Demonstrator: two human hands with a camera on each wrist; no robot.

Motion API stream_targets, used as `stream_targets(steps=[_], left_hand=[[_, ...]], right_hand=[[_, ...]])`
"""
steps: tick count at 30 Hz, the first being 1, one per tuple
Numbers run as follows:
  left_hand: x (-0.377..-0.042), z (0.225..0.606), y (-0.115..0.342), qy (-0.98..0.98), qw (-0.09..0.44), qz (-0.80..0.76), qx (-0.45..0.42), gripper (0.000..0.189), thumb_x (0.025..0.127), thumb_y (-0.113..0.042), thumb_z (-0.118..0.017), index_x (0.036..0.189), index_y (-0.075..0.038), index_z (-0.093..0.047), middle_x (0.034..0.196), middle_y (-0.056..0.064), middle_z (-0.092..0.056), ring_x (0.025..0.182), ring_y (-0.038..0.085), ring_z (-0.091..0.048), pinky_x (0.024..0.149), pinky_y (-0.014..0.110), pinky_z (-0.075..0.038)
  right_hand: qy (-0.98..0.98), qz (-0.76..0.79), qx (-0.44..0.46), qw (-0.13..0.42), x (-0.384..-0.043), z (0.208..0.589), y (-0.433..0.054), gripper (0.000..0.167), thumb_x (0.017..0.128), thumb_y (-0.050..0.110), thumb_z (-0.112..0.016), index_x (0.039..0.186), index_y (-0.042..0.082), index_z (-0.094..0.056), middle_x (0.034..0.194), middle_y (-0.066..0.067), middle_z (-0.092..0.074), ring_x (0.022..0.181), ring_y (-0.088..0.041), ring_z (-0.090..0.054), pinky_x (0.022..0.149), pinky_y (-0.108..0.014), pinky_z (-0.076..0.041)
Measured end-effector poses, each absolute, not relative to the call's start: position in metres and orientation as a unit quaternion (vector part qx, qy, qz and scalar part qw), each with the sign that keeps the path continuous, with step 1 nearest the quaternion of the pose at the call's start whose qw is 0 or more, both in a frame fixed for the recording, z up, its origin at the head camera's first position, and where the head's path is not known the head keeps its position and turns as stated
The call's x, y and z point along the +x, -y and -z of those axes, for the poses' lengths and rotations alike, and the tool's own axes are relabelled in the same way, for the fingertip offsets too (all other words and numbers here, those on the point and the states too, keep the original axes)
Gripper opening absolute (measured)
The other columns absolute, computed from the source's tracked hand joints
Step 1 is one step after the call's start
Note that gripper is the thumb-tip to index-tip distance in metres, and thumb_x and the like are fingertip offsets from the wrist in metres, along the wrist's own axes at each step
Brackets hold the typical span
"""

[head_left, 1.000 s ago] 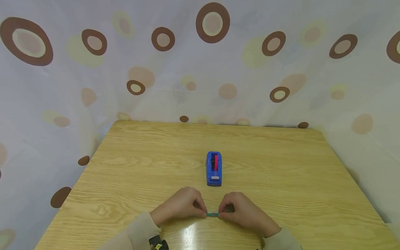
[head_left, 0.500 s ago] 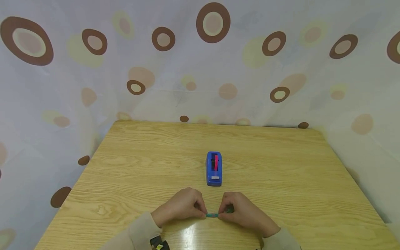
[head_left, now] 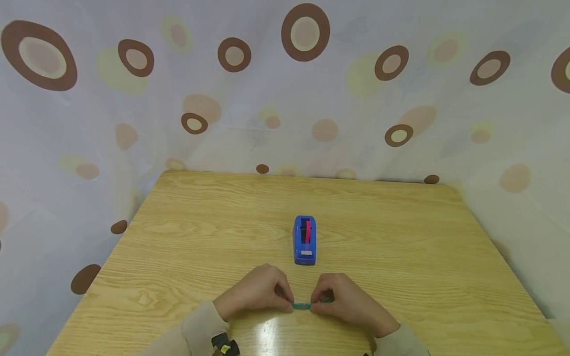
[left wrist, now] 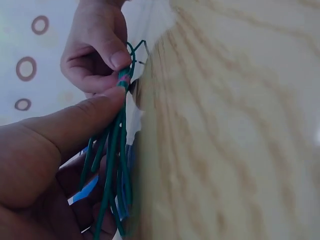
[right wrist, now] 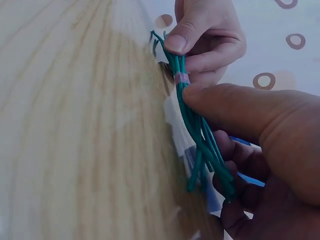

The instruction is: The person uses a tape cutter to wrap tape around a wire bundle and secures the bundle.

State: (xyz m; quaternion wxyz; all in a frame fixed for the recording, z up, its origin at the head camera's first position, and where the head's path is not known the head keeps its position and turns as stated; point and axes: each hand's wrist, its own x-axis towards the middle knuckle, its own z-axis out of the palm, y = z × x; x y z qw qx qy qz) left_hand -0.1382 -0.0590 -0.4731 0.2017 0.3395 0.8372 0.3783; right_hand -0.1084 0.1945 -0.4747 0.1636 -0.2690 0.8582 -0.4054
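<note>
A small bundle of thin green wires (head_left: pixel 302 306) runs between both hands, low over the near part of the table. My left hand (head_left: pixel 258 292) pinches it from the left between thumb and fingers. From the other side my right hand (head_left: pixel 346 300) pinches it the same way. A pale pink band of tape (right wrist: pixel 182 78) circles the bundle in the short gap between the two thumbs. Loose wire ends (left wrist: pixel 112 175) spread out below the left thumb in the left wrist view. In the right wrist view, more ends fan out under the right hand.
A blue tape dispenser (head_left: pixel 305 240) with a pink roll (head_left: pixel 308 231) stands on the wooden table (head_left: pixel 200 222), just beyond the hands. A curtain (head_left: pixel 285 89) with brown circles hangs behind the table and along its sides.
</note>
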Motion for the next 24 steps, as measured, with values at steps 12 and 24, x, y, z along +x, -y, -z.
stream_targets(steps=[12,24], left_hand=[[-0.139,0.466,0.063,-0.817,0.204,-0.417,0.343,0.007,0.080,-0.027,-0.084,0.084,-0.022,-0.080,0.079,-0.018,-0.066,0.069,0.000,-0.062,0.062,0.021,-0.051],[-0.142,0.455,0.064,-0.830,0.143,-0.425,0.332,0.004,0.088,-0.024,-0.077,0.085,-0.023,-0.079,0.081,-0.018,-0.065,0.077,0.000,-0.061,0.070,0.022,-0.051]], right_hand=[[-0.834,0.442,-0.281,0.172,-0.114,0.467,-0.196,0.008,0.088,0.024,-0.077,0.092,0.017,-0.077,0.089,0.008,-0.065,0.085,-0.010,-0.064,0.078,-0.030,-0.054],[-0.810,0.475,-0.326,0.114,-0.118,0.459,-0.202,0.012,0.096,0.020,-0.067,0.093,0.013,-0.076,0.090,0.005,-0.067,0.083,-0.011,-0.062,0.078,-0.031,-0.052]])
